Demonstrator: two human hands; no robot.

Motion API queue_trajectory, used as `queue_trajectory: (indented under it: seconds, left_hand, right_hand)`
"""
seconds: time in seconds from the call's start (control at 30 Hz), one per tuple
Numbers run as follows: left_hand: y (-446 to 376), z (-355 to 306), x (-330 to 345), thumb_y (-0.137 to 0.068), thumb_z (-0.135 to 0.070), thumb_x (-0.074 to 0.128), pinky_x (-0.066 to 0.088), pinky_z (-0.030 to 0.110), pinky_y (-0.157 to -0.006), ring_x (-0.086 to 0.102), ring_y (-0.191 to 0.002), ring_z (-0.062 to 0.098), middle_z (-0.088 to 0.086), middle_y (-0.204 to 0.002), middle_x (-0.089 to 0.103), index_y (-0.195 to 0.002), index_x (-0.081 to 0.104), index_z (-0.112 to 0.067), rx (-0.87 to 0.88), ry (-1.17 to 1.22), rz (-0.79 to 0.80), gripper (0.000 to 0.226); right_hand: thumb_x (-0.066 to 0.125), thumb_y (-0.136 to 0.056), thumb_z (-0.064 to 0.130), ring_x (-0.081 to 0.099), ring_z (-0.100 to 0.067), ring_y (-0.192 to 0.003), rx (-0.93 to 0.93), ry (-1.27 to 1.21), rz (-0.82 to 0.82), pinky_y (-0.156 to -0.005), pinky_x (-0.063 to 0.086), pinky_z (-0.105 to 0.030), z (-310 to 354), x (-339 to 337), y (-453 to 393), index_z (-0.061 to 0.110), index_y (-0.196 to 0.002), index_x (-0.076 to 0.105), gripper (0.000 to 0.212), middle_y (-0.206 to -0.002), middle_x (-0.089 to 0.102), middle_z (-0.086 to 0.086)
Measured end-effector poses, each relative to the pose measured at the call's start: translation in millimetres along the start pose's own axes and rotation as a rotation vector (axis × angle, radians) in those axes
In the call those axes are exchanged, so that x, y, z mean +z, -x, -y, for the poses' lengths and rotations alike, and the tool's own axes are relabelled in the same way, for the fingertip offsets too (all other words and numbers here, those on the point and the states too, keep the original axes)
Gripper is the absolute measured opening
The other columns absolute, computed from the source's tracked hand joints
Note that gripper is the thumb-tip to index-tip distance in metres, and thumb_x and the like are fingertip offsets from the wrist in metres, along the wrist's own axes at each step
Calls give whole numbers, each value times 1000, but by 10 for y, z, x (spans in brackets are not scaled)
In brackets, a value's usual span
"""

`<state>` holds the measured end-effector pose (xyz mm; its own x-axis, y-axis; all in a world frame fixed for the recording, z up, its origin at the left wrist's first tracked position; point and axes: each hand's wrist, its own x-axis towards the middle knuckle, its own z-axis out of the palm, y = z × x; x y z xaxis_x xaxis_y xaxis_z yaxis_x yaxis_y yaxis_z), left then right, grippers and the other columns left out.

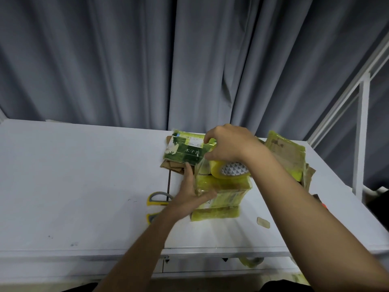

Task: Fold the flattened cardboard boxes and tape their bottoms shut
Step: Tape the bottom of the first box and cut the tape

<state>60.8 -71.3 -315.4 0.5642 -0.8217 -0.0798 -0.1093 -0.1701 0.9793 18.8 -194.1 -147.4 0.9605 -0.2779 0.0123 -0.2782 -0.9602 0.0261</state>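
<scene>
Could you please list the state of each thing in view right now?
Box: folded up, heavily taped, standing on the table.
Tape roll: on the box, strip pulled out.
Left hand: pressing the box side.
Right hand: gripping the roll.
Scissors: lying idle.

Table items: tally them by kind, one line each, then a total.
Folded box being taped: 1
Flattened green printed box: 1
Taped boxes at the far right: 1 pile, number unclear
Tape roll: 1
Scissors: 1
Small tan scrap: 1
Total: 6, counting the pile as one
</scene>
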Motion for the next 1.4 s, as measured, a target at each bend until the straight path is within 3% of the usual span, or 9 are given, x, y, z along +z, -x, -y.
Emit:
queue_trajectory:
  seconds: [0.07, 0.27, 0.37, 0.53, 0.67, 0.97, 1.13, 1.3, 1.4]
  left_hand:
    - [-66, -83, -80, -57, -63, 79, 22, 37, -116, 6, -144, 5, -18, -158, -5, -145, -15, -44, 74, -89, -6, 130]
    - [-176, -60, -50, -65, -38, 85, 40, 28, -97, 38, -126, 10, -12, -131, 30, -136, 24, -28, 170, -229, -107, 93]
    - [-181, -43, -48, -66, -36, 84, 41, 29, -98, 38, -124, 10, -10, -134, 31, -136, 23, -27, 160, -225, -112, 94]
    - [-211, -27, -42, -63, -37, 86, 43, 39, -102, 40, -126, 14, -5, -138, 33, -128, 20, -37, 134, -187, -79, 93]
    - [-228, -31, -68, -60, -44, 85, 43, 36, -102, 40, -126, 12, -6, -137, 33, -128, 20, -39, 143, -208, -69, 94]
    - [-283, -56, -85, -63, -35, 86, 47, 20, -85, 48, -113, 13, -4, -127, 36, -123, 30, -34, 191, -261, -79, 83]
    - [-252, -62, -102, -56, -46, 82, 49, 31, -92, 47, -115, 13, -6, -125, 33, -123, 28, -35, 152, -268, -79, 87]
    - [-256, -4, -123, -51, -57, 80, 50, 37, -93, 49, -114, 13, -8, -125, 35, -114, 27, -51, 169, -293, -72, 83]
    - [-271, 17, -149, -50, -59, 80, 51, 35, -91, 48, -114, 11, -10, -124, 34, -111, 25, -57, 170, -330, -57, 82]
  right_hand:
    - [65, -81, 49, 56, -21, -108, 3, -5, 8, -72, 37, -29, -10, -4, 2, 32, -126, 57, 49, -122, 58, 2]
    - [68, -75, 61, 54, -14, -105, 3, -160, 43, -77, 42, -29, -186, -96, 47, 36, -116, 64, 48, -113, 59, 10]
    - [72, -72, 59, 59, -6, -97, 75, -587, 17, -76, 46, -23, -476, -102, 190, 34, -101, 72, 39, -101, 63, 17]
    - [66, -74, 40, 66, -14, -63, 178, -1378, -70, -58, 53, -23, -742, 278, 414, 13, -76, 75, 28, -67, 69, -2]
    - [66, -77, 34, 64, -15, -56, 187, -1559, -85, -55, 52, -23, -773, 416, 376, 11, -78, 69, 23, -62, 66, -1]
    - [80, -65, 49, 57, -14, -60, 230, -1020, -119, -52, 45, -19, -1142, 58, 369, -7, -81, 67, 60, -68, 59, -10]
    - [79, -54, 65, 63, -18, -72, 349, -577, -94, -66, 52, -37, -1341, 100, 385, 13, -70, 73, 55, -73, 67, -3]
    - [74, -63, 67, 56, -12, -67, 372, -428, -25, -51, 34, -26, -1336, 327, 373, 24, -69, 69, 43, -64, 55, 9]
    - [68, -67, 70, 57, -14, -79, 372, -397, 16, -60, 39, -26, -1316, 349, 341, 23, -93, 73, 54, -79, 60, 8]
